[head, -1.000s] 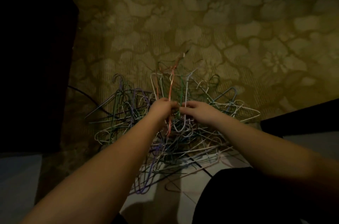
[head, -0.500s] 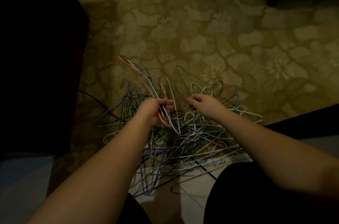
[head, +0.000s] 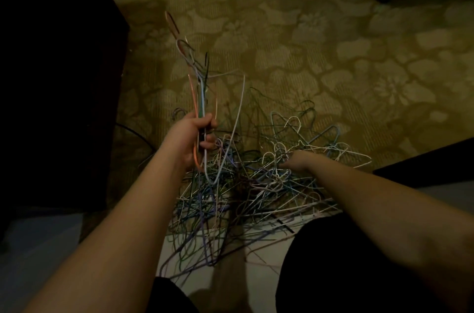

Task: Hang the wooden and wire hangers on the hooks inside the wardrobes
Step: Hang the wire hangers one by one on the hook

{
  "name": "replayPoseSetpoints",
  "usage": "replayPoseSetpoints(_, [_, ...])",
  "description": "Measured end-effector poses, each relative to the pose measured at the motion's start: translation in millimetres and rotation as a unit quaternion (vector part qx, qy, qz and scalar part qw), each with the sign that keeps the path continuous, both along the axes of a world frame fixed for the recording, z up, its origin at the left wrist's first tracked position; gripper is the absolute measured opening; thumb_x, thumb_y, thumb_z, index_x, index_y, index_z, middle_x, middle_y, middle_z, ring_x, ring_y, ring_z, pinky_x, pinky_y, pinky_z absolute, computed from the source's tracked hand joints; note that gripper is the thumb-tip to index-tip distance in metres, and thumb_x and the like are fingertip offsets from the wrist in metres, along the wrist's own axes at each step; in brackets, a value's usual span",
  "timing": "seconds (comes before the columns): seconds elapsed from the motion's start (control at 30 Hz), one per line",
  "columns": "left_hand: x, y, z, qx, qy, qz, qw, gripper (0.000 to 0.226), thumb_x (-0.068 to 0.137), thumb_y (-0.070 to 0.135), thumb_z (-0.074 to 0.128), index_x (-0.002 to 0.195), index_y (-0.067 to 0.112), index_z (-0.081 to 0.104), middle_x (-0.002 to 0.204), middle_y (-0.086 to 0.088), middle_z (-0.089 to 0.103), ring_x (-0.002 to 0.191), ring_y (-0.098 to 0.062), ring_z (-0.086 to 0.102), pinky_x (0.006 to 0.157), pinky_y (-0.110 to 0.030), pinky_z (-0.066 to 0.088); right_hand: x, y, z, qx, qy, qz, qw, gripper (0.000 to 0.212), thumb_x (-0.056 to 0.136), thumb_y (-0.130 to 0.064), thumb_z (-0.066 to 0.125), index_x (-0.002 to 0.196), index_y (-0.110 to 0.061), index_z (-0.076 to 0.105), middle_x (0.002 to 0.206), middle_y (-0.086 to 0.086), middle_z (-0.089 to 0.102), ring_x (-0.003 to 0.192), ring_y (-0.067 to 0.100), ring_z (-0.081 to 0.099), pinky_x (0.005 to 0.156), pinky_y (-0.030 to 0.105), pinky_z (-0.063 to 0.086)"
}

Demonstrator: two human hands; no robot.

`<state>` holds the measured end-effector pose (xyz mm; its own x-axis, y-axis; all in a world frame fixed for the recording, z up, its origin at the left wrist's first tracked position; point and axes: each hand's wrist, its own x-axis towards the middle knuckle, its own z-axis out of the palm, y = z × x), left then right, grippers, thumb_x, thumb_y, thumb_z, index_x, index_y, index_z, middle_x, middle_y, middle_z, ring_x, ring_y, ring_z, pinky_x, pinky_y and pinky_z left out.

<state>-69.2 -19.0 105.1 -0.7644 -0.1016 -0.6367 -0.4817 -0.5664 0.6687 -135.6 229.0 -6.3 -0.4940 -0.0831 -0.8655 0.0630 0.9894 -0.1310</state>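
Note:
A tangled pile of coloured wire hangers lies on the floor in front of me. My left hand grips a bunch of several wire hangers, orange, white and green, lifted above the pile with their hooks pointing away from me. My right hand reaches down into the right side of the pile; its fingers are buried among the wires, so its grip is hidden. No wooden hanger shows.
Patterned olive carpet covers the floor beyond the pile. A dark piece of furniture stands at the left. Another dark edge runs at the right. Pale tiles lie near my dark-clothed knees.
My left hand has raised the bunch of hangers higher and more upright. My right hand has dropped lower and to the right into the pile.

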Motion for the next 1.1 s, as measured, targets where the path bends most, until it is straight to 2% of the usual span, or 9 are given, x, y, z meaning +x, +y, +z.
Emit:
replayPoseSetpoints(0.13, [8.1,-1.2,3.2,0.007,0.046,-0.025,0.999,0.011,0.100,0.004,0.038,0.094,0.013,0.042,0.069,-0.003,0.048,0.042,-0.009,0.038,0.033,-0.014,0.024,-5.3,31.4,-57.6,0.027,0.026,-0.037,0.999,0.064,0.094,-0.042,0.058,0.142,-0.003,0.042,0.134,0.019,0.052,0.113,0.033,0.056,0.090,0.036,0.049])
replayPoseSetpoints(0.2, [11.4,-1.7,1.6,0.007,0.058,-0.038,0.998,0.011,0.099,0.004,0.038,0.096,0.013,0.043,0.069,-0.003,0.049,0.043,-0.010,0.038,0.033,-0.014,0.025,0.1,38.0,-56.7,0.016,0.046,-0.067,0.997,0.054,0.094,-0.035,0.060,0.134,0.001,0.048,0.121,0.018,0.059,0.106,0.033,0.059,0.080,0.034,0.050])
replayPoseSetpoints(0.43, [12.0,1.6,3.8,-0.007,0.075,-0.045,0.996,0.011,0.099,0.006,0.040,0.092,0.014,0.042,0.069,-0.002,0.050,0.044,-0.010,0.038,0.033,-0.015,0.026,8.2,46.0,-46.2,0.014,0.075,-0.045,0.996,0.041,0.098,-0.031,0.054,0.129,-0.004,0.053,0.117,0.016,0.061,0.101,0.029,0.059,0.085,0.039,0.051])
replayPoseSetpoints(0.6, [6.6,7.0,6.3,-0.001,0.090,-0.041,0.995,0.011,0.099,0.006,0.040,0.091,0.014,0.041,0.068,-0.002,0.050,0.044,-0.010,0.038,0.036,-0.016,0.024,5.6,49.6,-31.5,0.010,0.220,-0.004,0.975,0.036,0.100,-0.044,0.043,0.113,-0.014,0.058,0.098,0.006,0.066,0.088,0.026,0.062,0.083,0.040,0.049])
replayPoseSetpoints(0.73, [1.2,9.8,10.0,0.012,0.101,-0.035,0.994,0.012,0.099,0.007,0.041,0.090,0.014,0.041,0.069,-0.002,0.049,0.044,-0.009,0.038,0.034,-0.015,0.026,-1.9,54.4,-23.7,0.030,0.307,0.071,0.949,0.033,0.102,-0.037,0.037,0.109,-0.018,0.064,0.103,0.008,0.064,0.106,0.027,0.053,0.097,0.046,0.034])
replayPoseSetpoints(0.9, [0.0,12.1,19.7,0.037,0.113,-0.014,0.993,0.014,0.100,0.007,0.039,0.088,0.015,0.038,0.065,0.000,0.045,0.042,-0.008,0.038,0.033,-0.014,0.025,-19.9,58.2,-9.9,-0.036,0.303,-0.111,0.946,0.029,0.100,-0.030,0.038,0.098,-0.011,0.060,0.133,0.017,0.042,0.126,0.035,0.036,0.102,0.050,0.032])
replayPoseSetpoints(0.97, [0.5,11.9,22.9,0.049,0.118,-0.006,0.992,0.015,0.099,0.007,0.039,0.088,0.016,0.037,0.065,-0.001,0.044,0.043,-0.009,0.037,0.034,-0.014,0.024,-28.0,60.7,2.2,-0.092,0.236,-0.189,0.949,0.028,0.099,-0.028,0.036,0.085,-0.010,0.053,0.113,0.022,0.052,0.103,0.033,0.050,0.089,0.043,0.041])
replayPoseSetpoints(1.03, [1.2,11.7,25.4,0.057,0.127,-0.001,0.990,0.014,0.099,0.007,0.039,0.087,0.015,0.038,0.065,-0.001,0.044,0.043,-0.009,0.037,0.034,-0.014,0.024,-32.1,59.7,16.2,-0.123,0.187,-0.224,0.949,0.032,0.101,-0.032,0.040,0.090,-0.007,0.057,0.089,0.016,0.060,0.081,0.029,0.056,0.075,0.036,0.043])
replayPoseSetpoints(1.1, [1.9,11.4,27.4,0.063,0.135,0.001,0.989,0.013,0.097,0.008,0.041,0.086,0.015,0.038,0.064,-0.001,0.045,0.043,-0.009,0.038,0.034,-0.015,0.025,-35.2,55.2,26.0,-0.145,0.170,-0.248,0.943,0.032,0.101,-0.038,0.046,0.100,-0.008,0.057,0.086,0.011,0.059,0.077,0.025,0.056,0.071,0.034,0.043])
